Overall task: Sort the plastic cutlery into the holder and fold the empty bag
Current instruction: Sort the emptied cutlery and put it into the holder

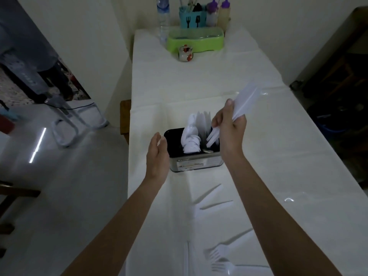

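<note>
Cutlery (209,193) white on white counter (298,156), hard to make out. Nearest: approx. 2 forks (219,253), handles partly under R forearm. Beyond: 2 knives (216,204). Holder (191,162) contains spoons (191,140) at L, upright pcs at centre. L hand (157,154) beside it, grip open, empty. R hand (229,126) above it, grip closed on blurred white bundle (247,100); qty cannot be told.

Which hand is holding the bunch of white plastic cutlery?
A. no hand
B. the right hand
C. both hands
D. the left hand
B: the right hand grips the bunch of cutlery above the holder, while the left hand is open beside it, holding nothing.
</note>
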`<control>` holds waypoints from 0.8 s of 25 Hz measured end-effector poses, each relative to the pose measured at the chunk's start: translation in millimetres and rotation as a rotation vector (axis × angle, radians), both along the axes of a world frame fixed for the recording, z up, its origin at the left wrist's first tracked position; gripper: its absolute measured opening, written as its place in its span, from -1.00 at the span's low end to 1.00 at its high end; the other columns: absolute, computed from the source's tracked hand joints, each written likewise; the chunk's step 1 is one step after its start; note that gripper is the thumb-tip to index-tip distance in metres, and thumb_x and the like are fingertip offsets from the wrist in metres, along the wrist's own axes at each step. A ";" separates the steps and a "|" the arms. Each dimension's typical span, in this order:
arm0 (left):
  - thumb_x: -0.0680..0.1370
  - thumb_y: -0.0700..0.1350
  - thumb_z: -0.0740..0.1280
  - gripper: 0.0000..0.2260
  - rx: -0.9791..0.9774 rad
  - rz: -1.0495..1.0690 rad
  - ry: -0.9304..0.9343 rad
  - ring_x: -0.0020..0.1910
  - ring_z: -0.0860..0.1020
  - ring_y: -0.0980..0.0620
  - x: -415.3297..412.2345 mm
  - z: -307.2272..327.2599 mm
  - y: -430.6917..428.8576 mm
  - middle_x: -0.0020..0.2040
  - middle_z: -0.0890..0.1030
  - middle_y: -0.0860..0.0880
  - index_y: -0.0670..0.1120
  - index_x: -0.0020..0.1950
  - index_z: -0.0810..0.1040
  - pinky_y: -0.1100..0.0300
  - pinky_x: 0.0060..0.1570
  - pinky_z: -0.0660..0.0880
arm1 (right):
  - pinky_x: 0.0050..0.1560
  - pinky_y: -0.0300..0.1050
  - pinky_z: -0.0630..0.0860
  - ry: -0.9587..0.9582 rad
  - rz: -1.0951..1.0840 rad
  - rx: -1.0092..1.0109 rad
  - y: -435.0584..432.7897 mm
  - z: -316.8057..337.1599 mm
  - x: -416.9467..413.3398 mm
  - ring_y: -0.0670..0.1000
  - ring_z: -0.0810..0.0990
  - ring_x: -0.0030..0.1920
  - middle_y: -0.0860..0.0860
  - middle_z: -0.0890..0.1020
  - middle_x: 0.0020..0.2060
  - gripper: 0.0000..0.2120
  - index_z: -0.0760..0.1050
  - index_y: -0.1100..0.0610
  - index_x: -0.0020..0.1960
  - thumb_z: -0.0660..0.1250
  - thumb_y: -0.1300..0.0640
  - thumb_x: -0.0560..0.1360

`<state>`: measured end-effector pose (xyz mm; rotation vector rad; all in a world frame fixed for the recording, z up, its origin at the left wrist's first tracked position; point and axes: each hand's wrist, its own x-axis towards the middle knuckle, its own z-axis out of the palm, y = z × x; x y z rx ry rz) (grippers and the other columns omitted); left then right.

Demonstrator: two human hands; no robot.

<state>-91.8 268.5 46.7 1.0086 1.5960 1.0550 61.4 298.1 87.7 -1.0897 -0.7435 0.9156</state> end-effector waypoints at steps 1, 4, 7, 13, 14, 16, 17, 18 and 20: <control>0.66 -0.04 0.04 -0.60 -0.001 -0.025 0.001 0.43 0.29 0.07 2.0 -3.6 3.1 0.46 0.32 0.01 -0.09 0.50 0.22 0.36 0.27 0.19 | -0.39 -0.16 0.38 -0.029 -0.013 -0.024 -0.6 -4.9 -3.9 -0.03 0.40 -0.47 -0.10 0.39 -0.54 -0.70 0.34 0.13 -0.31 0.19 0.13 0.60; 0.67 -0.07 0.02 -0.65 0.037 -0.057 0.004 0.29 0.40 0.10 5.6 -19.3 4.3 0.32 0.43 0.03 -0.08 0.44 0.30 0.38 0.19 0.27 | -0.32 -0.24 0.47 -0.213 -0.021 -0.139 -8.4 -17.3 -9.8 -0.06 0.51 -0.40 0.07 0.55 -0.44 -0.76 0.48 0.23 -0.31 0.36 0.18 0.50; 0.67 -0.05 0.01 -0.65 0.074 -0.067 -0.006 0.28 0.42 0.10 5.7 -29.7 1.4 0.33 0.45 0.01 -0.07 0.44 0.31 0.23 0.29 0.33 | -0.21 -0.20 0.51 -0.355 0.045 -0.149 -17.5 -20.3 -9.0 -0.04 0.54 -0.30 0.11 0.61 -0.34 -0.84 0.49 0.24 -0.26 0.43 0.22 0.43; 0.67 -0.06 0.01 -0.65 0.080 -0.077 -0.032 0.29 0.43 0.08 4.9 -28.5 1.1 0.33 0.46 -0.01 -0.06 0.43 0.31 0.16 0.33 0.35 | 0.04 -0.35 0.46 -0.533 0.079 -0.018 -38.4 -11.7 0.4 -0.17 0.58 0.01 -0.06 0.59 -0.04 -0.62 0.44 0.05 0.07 0.49 0.29 0.35; 0.67 -0.06 0.01 -0.65 0.080 -0.077 -0.032 0.29 0.43 0.07 4.8 -28.6 0.8 0.34 0.46 -0.02 -0.07 0.43 0.31 0.15 0.34 0.35 | 0.11 -0.31 0.46 -0.574 0.067 0.002 -44.6 -12.1 2.5 -0.15 0.56 0.11 -0.04 0.56 0.06 -0.53 0.39 -0.02 0.14 0.49 0.28 0.35; 0.67 -0.06 0.01 -0.64 0.074 -0.069 -0.029 0.30 0.42 0.06 4.6 -29.3 0.6 0.35 0.45 -0.03 -0.08 0.44 0.30 0.16 0.34 0.34 | 0.23 -0.27 0.42 -0.643 0.067 0.030 -56.8 -16.3 5.1 -0.13 0.48 0.25 -0.04 0.49 0.21 -0.47 0.32 -0.04 0.25 0.46 0.25 0.40; 0.66 -0.06 0.01 -0.64 0.072 -0.067 -0.028 0.30 0.42 0.07 4.7 -29.0 0.2 0.35 0.45 -0.02 -0.08 0.45 0.30 0.19 0.32 0.35 | 0.26 -0.31 0.38 -0.712 0.078 0.055 -62.1 -20.3 6.3 -0.13 0.43 0.30 -0.04 0.45 0.26 -0.50 0.32 0.04 0.31 0.41 0.23 0.45; 0.66 -0.06 0.01 -0.64 0.072 -0.068 -0.026 0.28 0.42 0.09 5.1 -28.2 -0.4 0.34 0.45 -0.01 -0.07 0.45 0.30 0.26 0.27 0.36 | 0.29 -0.37 0.32 -0.822 0.092 0.081 -66.3 -25.2 6.7 -0.11 0.38 0.35 -0.02 0.42 0.30 -0.53 0.30 0.13 0.35 0.35 0.19 0.49; 0.67 -0.07 0.01 -0.64 0.074 -0.074 -0.024 0.22 0.42 0.14 6.4 -25.1 -1.7 0.30 0.45 0.02 -0.07 0.45 0.29 0.52 0.09 0.35 | 0.33 -0.42 0.25 -1.071 0.149 0.122 -70.7 -37.1 6.5 -0.03 0.25 0.46 0.08 0.33 0.41 -0.52 0.22 0.20 0.41 0.26 0.13 0.55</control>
